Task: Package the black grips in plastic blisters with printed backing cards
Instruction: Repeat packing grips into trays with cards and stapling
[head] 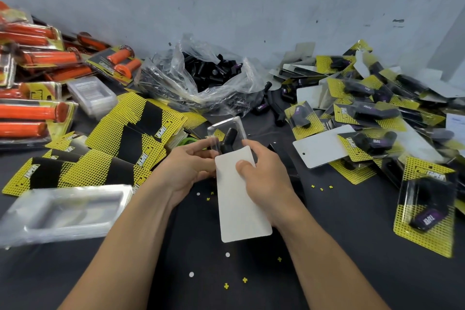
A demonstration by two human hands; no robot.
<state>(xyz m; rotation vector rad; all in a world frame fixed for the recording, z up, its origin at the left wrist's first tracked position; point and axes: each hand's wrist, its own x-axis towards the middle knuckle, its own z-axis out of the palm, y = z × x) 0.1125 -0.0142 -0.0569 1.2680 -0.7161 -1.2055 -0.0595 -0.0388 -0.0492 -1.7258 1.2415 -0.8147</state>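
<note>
Holds in the left hand (187, 168), fingers curled, a thin clear plastic blister (224, 126) with a stubby black rubber grip (228, 141) inside, above the dark tabletop (339, 221). Pinches in the right hand (266, 176) a white-faced backing card (241, 209). Probably light, flimsy, slippery; best taken by flat rims.

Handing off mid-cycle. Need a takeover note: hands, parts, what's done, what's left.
Left hand: grips the clear blister, with a black grip seated inside.
Right hand: pinches the backing card, white side up. Its top edge is at the blister's near end and not fully home.
Supplies: loose grips in the plastic bag at the back, printed cards fanned out on the left.
Done: a pile of finished packs on the right.
Left: probably push this card home, drop the pack on the pile, then keep working through the bag.
</note>
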